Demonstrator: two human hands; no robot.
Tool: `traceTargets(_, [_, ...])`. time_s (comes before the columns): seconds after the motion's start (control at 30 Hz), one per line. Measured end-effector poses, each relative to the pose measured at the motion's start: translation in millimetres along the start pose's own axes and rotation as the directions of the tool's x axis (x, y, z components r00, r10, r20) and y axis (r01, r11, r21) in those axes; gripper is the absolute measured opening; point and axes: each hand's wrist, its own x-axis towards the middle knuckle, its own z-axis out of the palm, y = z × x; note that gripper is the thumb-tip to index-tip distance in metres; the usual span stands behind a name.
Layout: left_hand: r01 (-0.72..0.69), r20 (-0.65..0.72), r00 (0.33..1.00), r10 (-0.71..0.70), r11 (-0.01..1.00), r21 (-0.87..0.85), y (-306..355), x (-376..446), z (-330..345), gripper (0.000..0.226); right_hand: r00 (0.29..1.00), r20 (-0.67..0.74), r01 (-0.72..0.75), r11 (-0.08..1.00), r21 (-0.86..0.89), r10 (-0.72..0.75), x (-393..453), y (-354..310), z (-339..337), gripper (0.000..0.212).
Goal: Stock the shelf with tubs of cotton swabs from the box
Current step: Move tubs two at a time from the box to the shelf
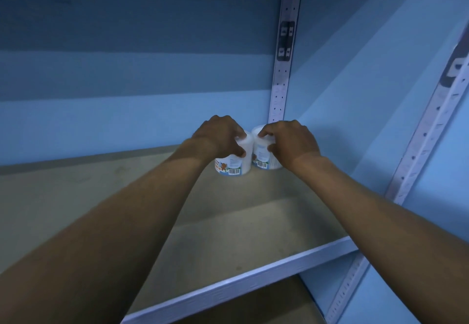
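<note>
each grip [220, 135] [289, 138] curled around its own tub [234, 165] [264, 158], both upright on grey shelf [228, 234] in blue corner

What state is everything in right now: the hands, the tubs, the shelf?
Left hand: grips the left tub from above.
Right hand: grips the right tub from above.
Left tub: upright on the shelf, lid on, barcode facing the camera.
Right tub: upright in the back right corner, lid on, beside the left tub; contact between them cannot be told.
Shelf: holds only these two tubs in view.
</note>
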Motion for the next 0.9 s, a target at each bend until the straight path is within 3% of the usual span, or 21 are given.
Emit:
traceTargets(0.27, [-0.010, -0.006, 1.000, 0.009, 0.999, -0.047, -8.3, 47.3, 9.6, 0.055, 0.994, -0.093, 0.068, 0.997, 0.022, -0.065, 35.7, 19.6, 22.0, 0.043])
traceTargets(0.9, [-0.014, -0.023, 1.000, 0.013, 0.999, -0.035, -17.8, 112.8, 25.0, 0.052, 0.990, -0.130, 0.064, 0.997, 0.034, -0.059, 93.6, 41.7, 51.0, 0.042])
